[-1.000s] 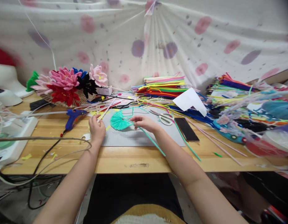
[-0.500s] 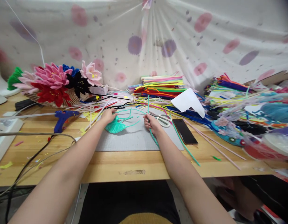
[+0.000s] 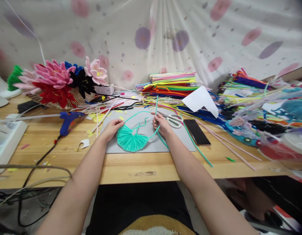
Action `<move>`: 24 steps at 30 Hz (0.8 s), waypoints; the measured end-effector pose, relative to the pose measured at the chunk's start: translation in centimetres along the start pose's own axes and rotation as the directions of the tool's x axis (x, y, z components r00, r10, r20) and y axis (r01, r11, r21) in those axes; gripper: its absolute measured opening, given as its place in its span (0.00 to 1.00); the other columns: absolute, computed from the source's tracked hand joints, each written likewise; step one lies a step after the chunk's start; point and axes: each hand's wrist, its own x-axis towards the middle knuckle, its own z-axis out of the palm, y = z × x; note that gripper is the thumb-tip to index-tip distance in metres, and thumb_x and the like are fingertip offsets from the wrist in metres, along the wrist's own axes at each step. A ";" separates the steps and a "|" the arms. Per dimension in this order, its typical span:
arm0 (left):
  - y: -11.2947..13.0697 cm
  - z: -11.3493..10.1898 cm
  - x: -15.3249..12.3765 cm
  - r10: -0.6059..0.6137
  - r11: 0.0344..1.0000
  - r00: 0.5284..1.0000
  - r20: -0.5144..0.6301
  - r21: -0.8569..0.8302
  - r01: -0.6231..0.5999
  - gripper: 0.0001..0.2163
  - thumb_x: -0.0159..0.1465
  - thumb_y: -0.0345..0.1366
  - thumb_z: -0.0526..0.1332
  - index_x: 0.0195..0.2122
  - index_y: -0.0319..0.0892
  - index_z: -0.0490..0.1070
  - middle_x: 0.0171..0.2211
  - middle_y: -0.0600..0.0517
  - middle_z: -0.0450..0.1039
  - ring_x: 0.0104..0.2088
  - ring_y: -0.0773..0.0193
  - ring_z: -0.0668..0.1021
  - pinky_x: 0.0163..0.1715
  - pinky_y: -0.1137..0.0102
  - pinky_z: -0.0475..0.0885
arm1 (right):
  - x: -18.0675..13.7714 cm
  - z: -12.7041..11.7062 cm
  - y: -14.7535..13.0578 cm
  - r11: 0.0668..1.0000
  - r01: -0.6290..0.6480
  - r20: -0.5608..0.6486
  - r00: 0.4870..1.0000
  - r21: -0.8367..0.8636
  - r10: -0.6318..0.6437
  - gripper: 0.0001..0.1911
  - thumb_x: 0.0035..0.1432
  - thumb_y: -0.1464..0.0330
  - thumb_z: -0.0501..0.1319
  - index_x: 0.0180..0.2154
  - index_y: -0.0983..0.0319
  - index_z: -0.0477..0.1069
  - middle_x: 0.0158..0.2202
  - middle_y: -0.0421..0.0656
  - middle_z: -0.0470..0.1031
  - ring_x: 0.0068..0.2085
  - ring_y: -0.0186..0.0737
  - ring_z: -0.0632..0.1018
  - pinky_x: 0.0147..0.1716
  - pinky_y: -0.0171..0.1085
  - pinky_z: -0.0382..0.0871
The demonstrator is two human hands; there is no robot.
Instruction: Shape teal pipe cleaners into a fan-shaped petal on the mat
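Observation:
A teal fan-shaped piece woven from pipe cleaners (image 3: 132,141) lies on a grey mat (image 3: 151,143) at the table's front. My left hand (image 3: 111,128) pinches the piece's upper left corner, fingers closed. My right hand (image 3: 161,124) is closed round a teal pipe cleaner (image 3: 156,106) that sticks up from the fist and trails down past the wrist. A thin teal loop arches between both hands above the fan.
Scissors (image 3: 174,120) and a dark phone (image 3: 197,132) lie right of my right hand. A blue glue gun (image 3: 67,120) rests at the left, pipe-cleaner flowers (image 3: 57,84) behind it. Stacks of coloured pipe cleaners (image 3: 172,86) fill the back and right. Cables hang off the left front edge.
The teal piece has spread from a bunched tuft into a flat fan nearer the front edge. My left hand shifted to its corner; my right hand stayed closed on the pipe cleaner.

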 end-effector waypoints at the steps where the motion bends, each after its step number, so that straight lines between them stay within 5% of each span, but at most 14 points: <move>1: -0.1 0.0 0.0 0.014 1.000 1.000 0.003 0.004 -0.014 0.17 0.41 0.45 0.69 0.27 0.39 0.70 0.21 0.57 0.68 0.21 0.71 0.68 0.22 0.75 0.61 | 0.0 0.0 0.0 1.000 0.004 0.000 1.000 -0.022 -0.004 0.14 0.48 0.64 0.61 0.39 0.58 0.65 0.18 0.31 0.60 0.17 0.26 0.61 0.15 0.27 0.51; 9: -0.4 0.6 0.1 0.029 0.997 0.999 -0.018 -0.075 -0.030 0.14 0.44 0.40 0.67 0.29 0.40 0.67 0.26 0.55 0.73 0.28 0.66 0.74 0.30 0.71 0.67 | 0.2 -0.6 -0.1 0.996 -0.018 0.050 0.999 -0.082 0.022 0.13 0.47 0.60 0.62 0.27 0.64 0.70 0.19 0.35 0.60 0.20 0.25 0.61 0.17 0.28 0.54; 14: -0.4 1.6 -0.3 -0.054 0.979 0.995 -0.078 -0.202 0.038 0.15 0.43 0.35 0.68 0.31 0.39 0.67 0.27 0.50 0.76 0.33 0.60 0.78 0.36 0.65 0.71 | -0.6 -1.9 -1.9 0.997 0.059 0.171 0.984 -0.044 -0.051 0.16 0.46 0.64 0.63 0.41 0.58 0.71 0.20 0.33 0.62 0.20 0.26 0.61 0.19 0.28 0.56; 18: -0.5 1.7 -0.4 -0.059 0.977 0.997 -0.059 -0.210 0.045 0.17 0.41 0.35 0.70 0.32 0.38 0.69 0.28 0.49 0.77 0.32 0.60 0.79 0.37 0.64 0.72 | -1.0 -1.6 -2.7 0.946 0.118 0.228 0.973 -0.303 -0.048 0.13 0.48 0.63 0.62 0.37 0.61 0.73 0.31 0.39 0.72 0.22 0.25 0.63 0.19 0.28 0.55; 24: -0.6 2.3 -1.0 -0.014 0.996 0.999 0.047 -0.082 0.018 0.22 0.38 0.36 0.72 0.35 0.38 0.71 0.28 0.48 0.77 0.30 0.60 0.79 0.33 0.67 0.72 | -0.9 1.2 -1.0 0.762 0.185 0.432 0.892 -0.620 0.136 0.17 0.51 0.57 0.59 0.34 0.65 0.75 0.22 0.38 0.68 0.22 0.26 0.63 0.20 0.28 0.55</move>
